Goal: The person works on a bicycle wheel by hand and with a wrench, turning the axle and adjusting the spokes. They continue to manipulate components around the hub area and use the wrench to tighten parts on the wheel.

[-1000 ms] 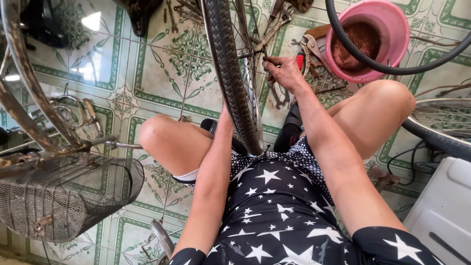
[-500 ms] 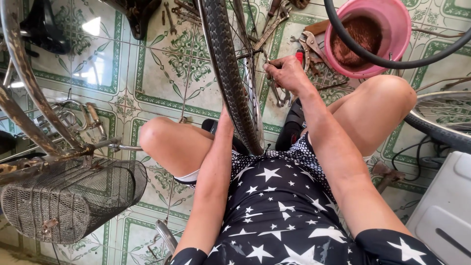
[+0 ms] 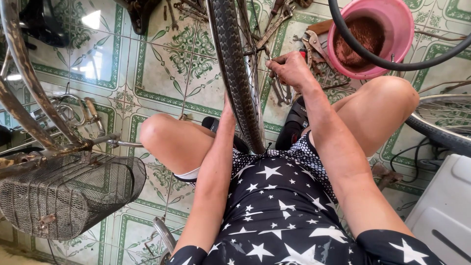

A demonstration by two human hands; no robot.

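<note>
Behind tyre, left hand hidden, grip untellable; right hand pinching spoke, tool indistinct.

Pink bucket, green-patterned floor tiles

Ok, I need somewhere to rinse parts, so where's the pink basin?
The pink basin sits on the tiled floor at top right, beyond the right hand, behind a black hose.

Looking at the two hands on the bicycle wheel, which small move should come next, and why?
Probably a short further turn of the tool at the hub: the right hand grips it beside the spokes, while the left hand is mostly hidden behind the tyre, seemingly steadying the wheel between the knees.
</note>
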